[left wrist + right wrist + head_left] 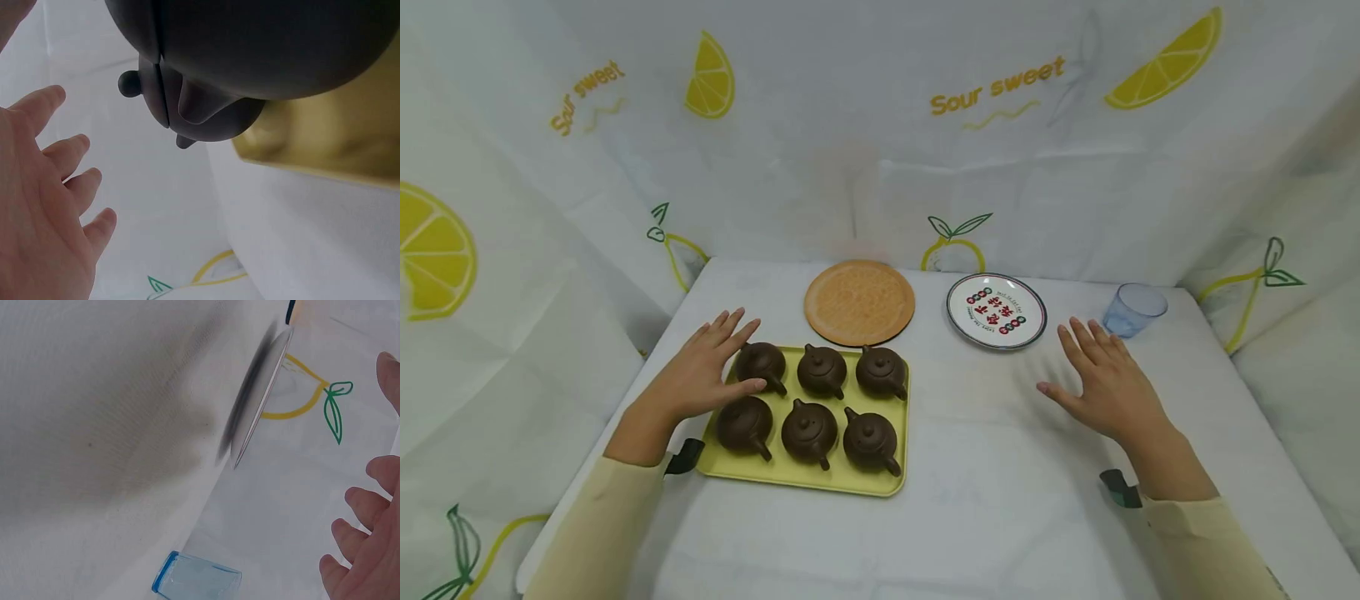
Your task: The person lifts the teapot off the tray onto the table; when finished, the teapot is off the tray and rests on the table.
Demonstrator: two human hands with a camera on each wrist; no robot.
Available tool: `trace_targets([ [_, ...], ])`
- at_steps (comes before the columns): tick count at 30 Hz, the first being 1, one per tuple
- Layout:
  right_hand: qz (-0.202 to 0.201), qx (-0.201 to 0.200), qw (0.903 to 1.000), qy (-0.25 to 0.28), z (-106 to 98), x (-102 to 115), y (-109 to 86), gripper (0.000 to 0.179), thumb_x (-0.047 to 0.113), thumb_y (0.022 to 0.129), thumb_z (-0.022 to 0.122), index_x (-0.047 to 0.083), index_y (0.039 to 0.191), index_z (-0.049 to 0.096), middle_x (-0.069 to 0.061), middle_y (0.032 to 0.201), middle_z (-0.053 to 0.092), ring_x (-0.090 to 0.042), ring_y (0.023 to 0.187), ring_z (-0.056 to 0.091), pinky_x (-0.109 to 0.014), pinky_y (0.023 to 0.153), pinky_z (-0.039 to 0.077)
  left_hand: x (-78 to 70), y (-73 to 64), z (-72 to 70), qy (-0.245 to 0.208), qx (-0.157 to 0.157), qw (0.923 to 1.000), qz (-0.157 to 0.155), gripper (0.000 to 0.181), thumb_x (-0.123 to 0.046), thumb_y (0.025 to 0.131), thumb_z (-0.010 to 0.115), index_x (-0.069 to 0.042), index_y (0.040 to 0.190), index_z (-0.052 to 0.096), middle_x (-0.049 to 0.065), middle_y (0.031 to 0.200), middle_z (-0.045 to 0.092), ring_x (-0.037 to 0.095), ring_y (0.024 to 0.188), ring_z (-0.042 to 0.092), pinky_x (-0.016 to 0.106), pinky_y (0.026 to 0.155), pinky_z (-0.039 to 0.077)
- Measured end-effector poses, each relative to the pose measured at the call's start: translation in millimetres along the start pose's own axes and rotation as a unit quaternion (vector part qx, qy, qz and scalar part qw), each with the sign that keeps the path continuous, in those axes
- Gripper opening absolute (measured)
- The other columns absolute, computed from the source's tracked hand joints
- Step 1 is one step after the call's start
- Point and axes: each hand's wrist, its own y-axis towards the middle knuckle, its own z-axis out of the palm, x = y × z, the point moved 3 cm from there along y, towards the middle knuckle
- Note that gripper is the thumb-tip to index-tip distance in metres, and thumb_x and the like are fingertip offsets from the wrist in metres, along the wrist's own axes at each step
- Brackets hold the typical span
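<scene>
My left hand hovers over the left side of a yellow tray, fingers spread and holding nothing. Several small dark brown teapots stand on that tray in two rows; the back-left teapot is nearest to the hand and partly behind it. In the left wrist view one dark teapot looms close, with the palm apart from it. My right hand is held above the white table at the right, fingers extended, nothing in it. A white plate with red lettering and a clear blue cup lie beyond it.
A round, tan wooden-looking board lies behind the tray, left of the plate. White cloth printed with lemons hangs behind and at both sides of the table.
</scene>
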Motion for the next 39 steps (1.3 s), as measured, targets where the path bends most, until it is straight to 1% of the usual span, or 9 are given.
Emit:
trace_targets([
  [6,0.013,0.005,0.9998,0.014,0,5,-1.3,0.094,0.058,0.09,0.058,0.0,0.154,0.019,-0.023,0.157,0.015,-0.04,0.144,0.008,-0.049,0.114,-0.001,8.7,3.9,-1.5,-0.04,0.001,0.9989,-0.024,0.086,-0.058,0.09,0.059,-0.02,0.157,0.021,0.014,0.16,0.016,0.039,0.143,0.017,0.06,0.109,0.018],
  [11,0.067,0.022,0.9933,0.091,9,19,0.9,0.085,0.053,0.093,0.057,-0.001,0.152,0.026,-0.023,0.154,0.027,-0.042,0.142,0.018,-0.056,0.111,0.015,39.8,2.1,3.3,-0.146,0.003,0.9847,-0.095,0.063,-0.041,0.099,0.054,-0.005,0.148,0.039,0.021,0.142,0.046,0.04,0.125,0.047,0.057,0.097,0.037],
  [15,0.126,0.038,0.9664,0.221,27,49,15.0,0.067,0.042,0.096,0.058,0.004,0.149,0.038,-0.02,0.146,0.042,-0.041,0.131,0.04,-0.057,0.103,0.033,63.3,-1.2,18.4,-0.296,0.059,0.9419,-0.146,0.053,-0.025,0.099,0.057,0.004,0.141,0.044,0.026,0.124,0.058,0.033,0.103,0.061,0.044,0.084,0.051],
  [18,0.139,0.051,0.9284,0.341,41,83,32.7,0.056,0.035,0.097,0.06,0.008,0.143,0.047,-0.014,0.135,0.054,-0.034,0.117,0.055,-0.048,0.091,0.047,72.3,-4.4,29.9,-0.395,0.095,0.897,-0.173,0.057,-0.015,0.095,0.064,0.006,0.142,0.041,0.028,0.123,0.056,0.025,0.098,0.063,0.036,0.078,0.054],
  [20,0.134,0.061,0.8962,0.419,49,104,43.7,0.051,0.03,0.096,0.062,0.006,0.14,0.051,-0.011,0.13,0.058,-0.028,0.108,0.061,-0.04,0.084,0.052,75.3,-5.8,34.6,-0.415,0.095,0.8872,-0.178,0.06,-0.01,0.09,0.067,0.004,0.143,0.041,0.027,0.124,0.056,0.019,0.096,0.064,0.032,0.077,0.053],
  [24,0.118,0.071,0.8351,0.532,57,133,56.2,0.047,0.019,0.095,0.064,-0.003,0.135,0.053,-0.016,0.125,0.061,-0.025,0.095,0.066,-0.036,0.075,0.055,78.8,-5.8,41.6,-0.413,0.087,0.8926,-0.159,0.065,-0.003,0.084,0.069,0.003,0.143,0.042,0.024,0.123,0.057,0.014,0.09,0.064,0.027,0.076,0.051],
  [27,0.11,0.077,0.811,0.569,62,149,62.0,0.042,0.017,0.094,0.065,-0.006,0.128,0.057,-0.019,0.115,0.064,-0.025,0.089,0.067,-0.036,0.072,0.056,81.5,-8.9,46.8,-0.416,0.083,0.8938,-0.145,0.066,-0.001,0.083,0.069,0.003,0.143,0.042,0.024,0.121,0.057,0.015,0.086,0.064,0.024,0.077,0.049],
  [34,0.092,0.121,0.8171,0.556,76,182,76.6,0.028,0.023,0.092,0.068,0.0,0.109,0.068,-0.008,0.086,0.069,-0.017,0.074,0.067,-0.032,0.067,0.055,88.6,-43.6,49.7,-0.402,0.047,0.9026,-0.146,0.061,-0.001,0.085,0.069,0.006,0.141,0.045,0.021,0.117,0.059,0.012,0.082,0.064,0.021,0.073,0.049],
  [39,0.095,0.113,0.823,0.548,76,194,77.6,0.018,0.017,0.092,0.068,0.001,0.1,0.069,-0.006,0.078,0.067,-0.017,0.068,0.066,-0.031,0.063,0.054,88.4,-56.2,44.0,-0.397,0.036,0.9068,-0.137,0.059,-0.001,0.086,0.07,0.008,0.139,0.047,0.016,0.113,0.061,0.011,0.08,0.063,0.021,0.071,0.049],
])
